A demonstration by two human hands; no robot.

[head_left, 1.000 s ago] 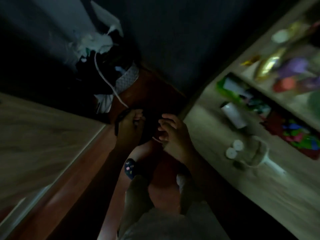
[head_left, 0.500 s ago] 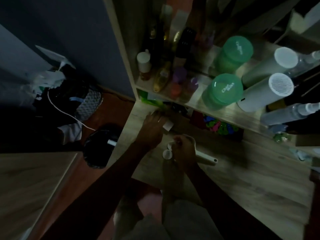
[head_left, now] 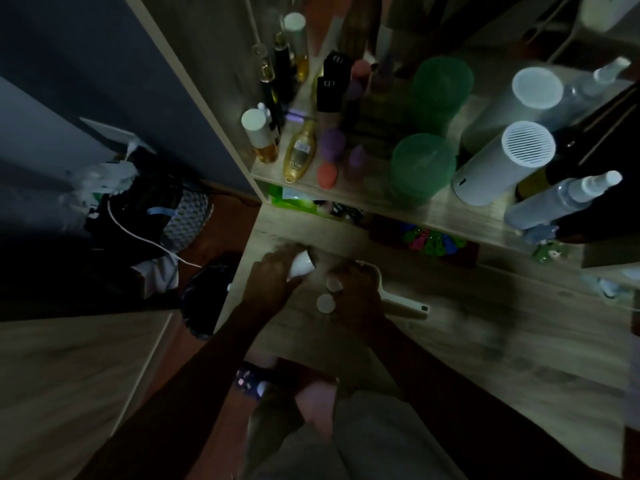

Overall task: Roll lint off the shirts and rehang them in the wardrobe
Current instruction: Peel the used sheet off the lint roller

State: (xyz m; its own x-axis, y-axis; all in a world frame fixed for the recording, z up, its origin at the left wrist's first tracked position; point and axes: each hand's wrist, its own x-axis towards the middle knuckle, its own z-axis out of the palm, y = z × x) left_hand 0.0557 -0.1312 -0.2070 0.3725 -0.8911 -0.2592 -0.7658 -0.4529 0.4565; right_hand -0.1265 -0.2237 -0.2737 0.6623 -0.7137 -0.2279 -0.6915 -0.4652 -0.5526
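Head view: left grip (head_left: 273,282) curled round white roll (head_left: 302,266), right grip (head_left: 356,292) clamped on lint roller handle (head_left: 405,304) lying on bench (head_left: 485,323). Loose caps (head_left: 325,303) just beside. Likely refitting roll: steady handle flat, feed roll on square, no forcing. Shirts out of sight

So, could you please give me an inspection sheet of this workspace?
Surface: wooden desk, dim light.
Job's things: lint roller; white roll; shirts: nothing seen.
Clutter: two white caps; shelf bottles, green jars.
Hands: left hand grips the white roll; right hand holds the lint roller.
Cables: white cable over a dark pile.
Surroundings: red-brown floor, blue-grey wall.
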